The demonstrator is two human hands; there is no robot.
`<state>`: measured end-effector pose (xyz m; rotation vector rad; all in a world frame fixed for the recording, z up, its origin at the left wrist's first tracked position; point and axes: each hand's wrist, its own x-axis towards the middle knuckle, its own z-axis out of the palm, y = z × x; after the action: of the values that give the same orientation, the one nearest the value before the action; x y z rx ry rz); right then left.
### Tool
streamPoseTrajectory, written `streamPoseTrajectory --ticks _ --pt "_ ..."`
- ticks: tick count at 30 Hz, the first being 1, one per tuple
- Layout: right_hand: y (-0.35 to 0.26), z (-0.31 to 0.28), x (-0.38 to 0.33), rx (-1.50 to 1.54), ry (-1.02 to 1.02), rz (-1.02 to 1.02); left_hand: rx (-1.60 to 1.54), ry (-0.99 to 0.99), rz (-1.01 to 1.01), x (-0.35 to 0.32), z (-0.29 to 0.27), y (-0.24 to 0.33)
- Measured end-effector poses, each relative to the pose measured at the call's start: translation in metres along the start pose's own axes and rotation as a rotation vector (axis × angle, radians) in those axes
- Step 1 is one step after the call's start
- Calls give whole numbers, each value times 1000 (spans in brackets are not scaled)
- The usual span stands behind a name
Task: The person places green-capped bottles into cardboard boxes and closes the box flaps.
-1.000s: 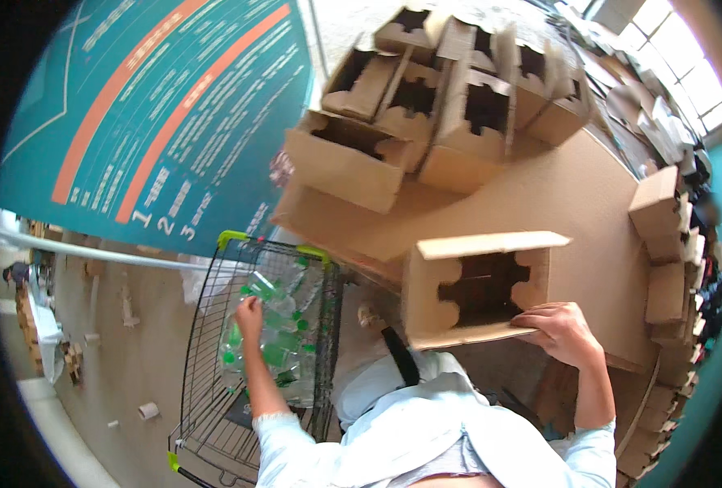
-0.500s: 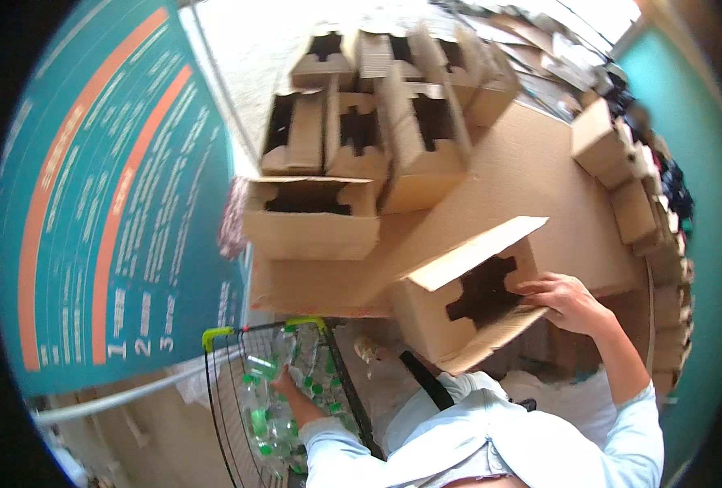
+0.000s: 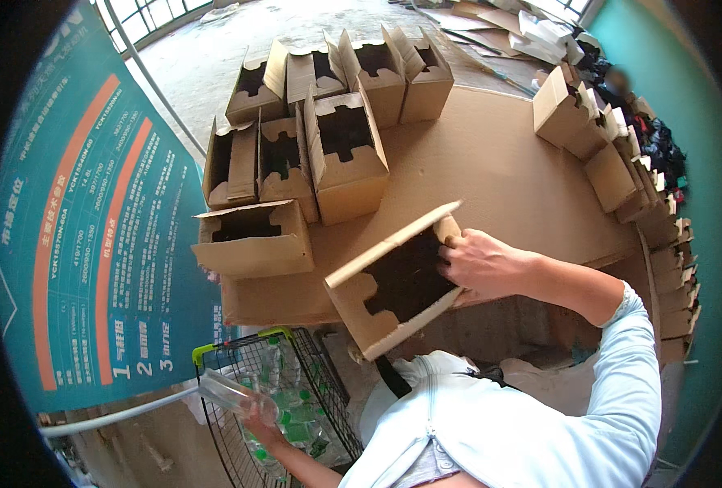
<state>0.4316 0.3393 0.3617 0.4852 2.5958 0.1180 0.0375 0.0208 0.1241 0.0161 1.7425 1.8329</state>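
My right hand [image 3: 483,264] grips the edge of an open cardboard box [image 3: 344,317], fingers curled over its rim. The box hangs tilted in front of my body, its opening facing up and its inside dark. Down at the left, my left hand [image 3: 257,416] is closed around a clear plastic bottle [image 3: 229,393]. That bottle lies sideways over a black wire basket with green corners [image 3: 205,355]. Several clear bottles with green caps [image 3: 300,431] fill the basket beneath my hand.
Several open cardboard boxes [image 3: 349,195] stand grouped on a large cardboard-covered surface [image 3: 491,163]. More boxes [image 3: 609,175] line the teal wall at right, with black bags [image 3: 662,146] behind. A teal printed banner [image 3: 84,244] rises at left. Flattened cardboard [image 3: 475,37] lies far back.
My left hand has brought the bottle up and leftward above the basket. The right hand and its box have shifted left, and the box's opening shows more. My view has also turned.
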Motion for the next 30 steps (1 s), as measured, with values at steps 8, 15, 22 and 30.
streamPoseTrajectory --ticks 8,15,22,30 --pt "14 11 -8 219 60 -4 -83 -1007 774 -69 234 150" --pt "23 34 -42 366 353 54 851 -1373 765 -131 383 165" --pt "24 67 -45 445 558 115 1698 -1600 430 -107 441 108" --pt "31 67 -47 510 607 148 2069 -1910 366 -105 453 62"
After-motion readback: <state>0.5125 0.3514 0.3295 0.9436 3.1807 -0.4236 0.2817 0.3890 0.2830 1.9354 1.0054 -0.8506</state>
